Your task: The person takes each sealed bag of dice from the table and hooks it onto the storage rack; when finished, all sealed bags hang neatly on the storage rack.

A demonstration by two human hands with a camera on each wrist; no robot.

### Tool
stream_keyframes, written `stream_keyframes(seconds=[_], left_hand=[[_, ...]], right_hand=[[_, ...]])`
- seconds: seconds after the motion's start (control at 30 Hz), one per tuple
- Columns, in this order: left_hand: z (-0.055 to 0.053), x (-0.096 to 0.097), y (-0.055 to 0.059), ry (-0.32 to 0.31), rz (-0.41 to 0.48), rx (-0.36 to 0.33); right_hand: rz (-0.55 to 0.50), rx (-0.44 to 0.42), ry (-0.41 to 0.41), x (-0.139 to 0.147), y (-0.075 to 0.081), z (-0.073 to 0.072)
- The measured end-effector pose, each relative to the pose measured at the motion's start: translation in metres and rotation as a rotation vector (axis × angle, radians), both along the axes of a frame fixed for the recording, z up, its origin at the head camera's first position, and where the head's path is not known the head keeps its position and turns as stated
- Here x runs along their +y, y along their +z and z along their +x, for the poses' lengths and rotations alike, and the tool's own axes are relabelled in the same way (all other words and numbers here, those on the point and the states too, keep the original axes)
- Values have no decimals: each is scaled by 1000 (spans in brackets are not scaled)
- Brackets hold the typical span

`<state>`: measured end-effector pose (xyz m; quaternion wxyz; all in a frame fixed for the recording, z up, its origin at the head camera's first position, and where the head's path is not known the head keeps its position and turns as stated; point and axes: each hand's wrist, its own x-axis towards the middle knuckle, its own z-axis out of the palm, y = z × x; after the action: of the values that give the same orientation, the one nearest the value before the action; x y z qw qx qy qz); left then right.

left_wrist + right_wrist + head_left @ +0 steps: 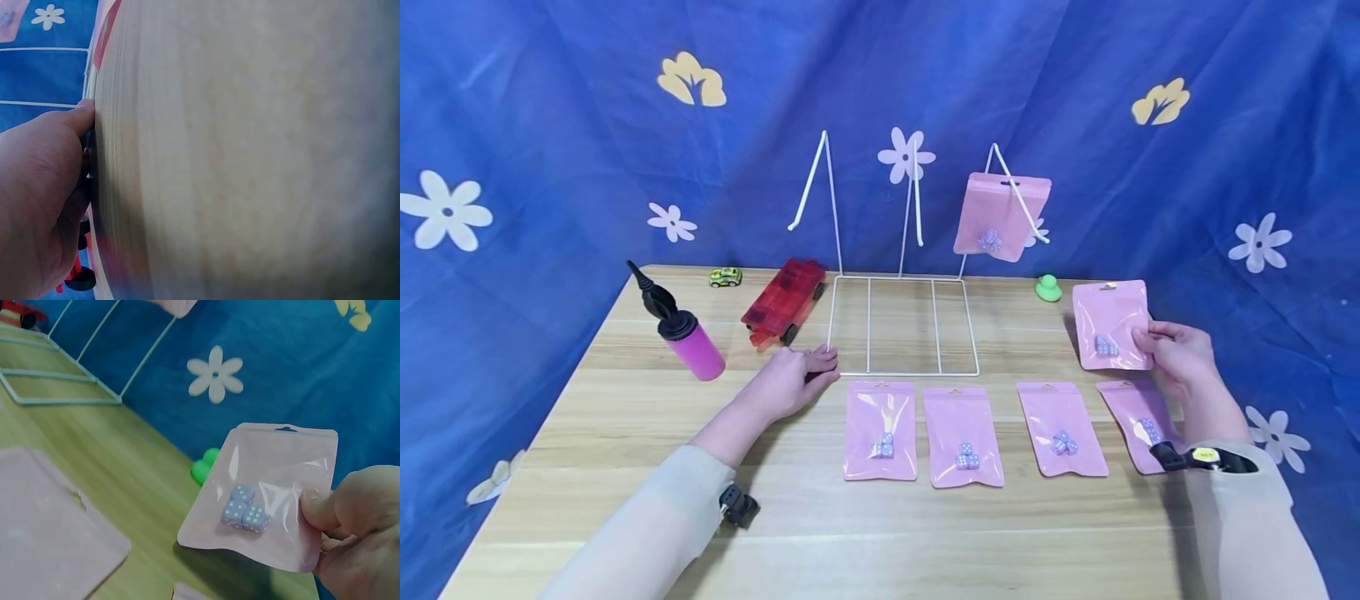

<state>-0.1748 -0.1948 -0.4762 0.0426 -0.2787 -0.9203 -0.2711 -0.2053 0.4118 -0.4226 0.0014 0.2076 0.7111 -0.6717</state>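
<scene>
At the right, my right hand (1180,354) pinches a pink zip bag (1111,321) by its side edge, thumb on the front. Through the clear front show small lavender dice (245,511). The bag is held up with its hang hole (286,429) at the top. My left hand (796,379) holds the front left corner of a white wire display rack (917,374), thumb and fingers about the base wire; the wire is partly hidden behind them. From the rack's right hook (1018,200) hangs another pink bag (1000,218) with dice. The left and middle hooks are bare.
Several pink dice bags lie in a row before the rack, from the leftmost bag (880,432) to one under my right wrist (1138,425). Behind stand a red toy cart (786,300), a toy car (726,277), a pink hand pump (696,350) and a green duck (1048,288).
</scene>
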Motion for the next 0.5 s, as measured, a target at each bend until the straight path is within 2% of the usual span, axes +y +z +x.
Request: stream_keyframes(seconds=[0.13,0.27,0.5], left_hand=[[0,0,0,-3,6,-3],[0,1,1,-7,11,-3],[1,1,1,-9,12,9]], right_hand=[[-80,46,-8,-4,12,3],[-158,128,-21,-10,24,7],[-174,275,-51,-25,48,16]])
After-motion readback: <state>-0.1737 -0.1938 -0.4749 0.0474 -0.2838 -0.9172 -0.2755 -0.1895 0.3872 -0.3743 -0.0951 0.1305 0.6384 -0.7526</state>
